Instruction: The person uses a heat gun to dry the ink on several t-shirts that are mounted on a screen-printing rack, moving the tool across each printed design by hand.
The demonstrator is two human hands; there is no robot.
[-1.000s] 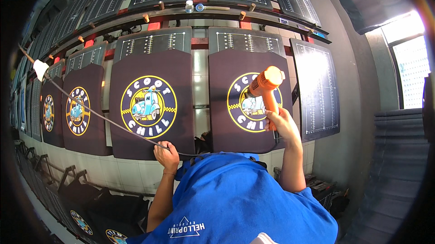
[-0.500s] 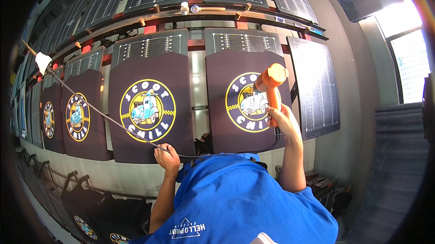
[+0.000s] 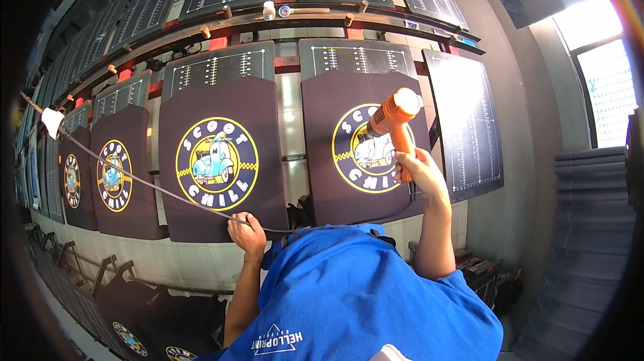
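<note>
An orange heat gun (image 3: 398, 119) is gripped by its handle in my right hand (image 3: 421, 172). Its nozzle points down and left over the round scooter print (image 3: 349, 153) on a black shirt (image 3: 318, 203), partly covering that print. My left hand (image 3: 247, 232) is closed around a dark power cord (image 3: 151, 183), which stretches up to the far left and also runs past my waist toward the gun. Just beyond that hand lies another black shirt (image 3: 171, 220) with the same scooter print (image 3: 217, 163), in yellow, white and light blue.
Further printed black shirts (image 3: 137, 220) lie on boards to the left. A bare board with printed gridlines (image 3: 466, 119) stands at the right. Behind runs a rail (image 3: 295, 25) with wooden pegs, holding a small white container (image 3: 269, 11). Metal racks (image 3: 100, 270) are at the lower left.
The heat gun has shifted slightly left and up over the print, with my right hand. The view has moved a little; my left hand still holds the cord.
</note>
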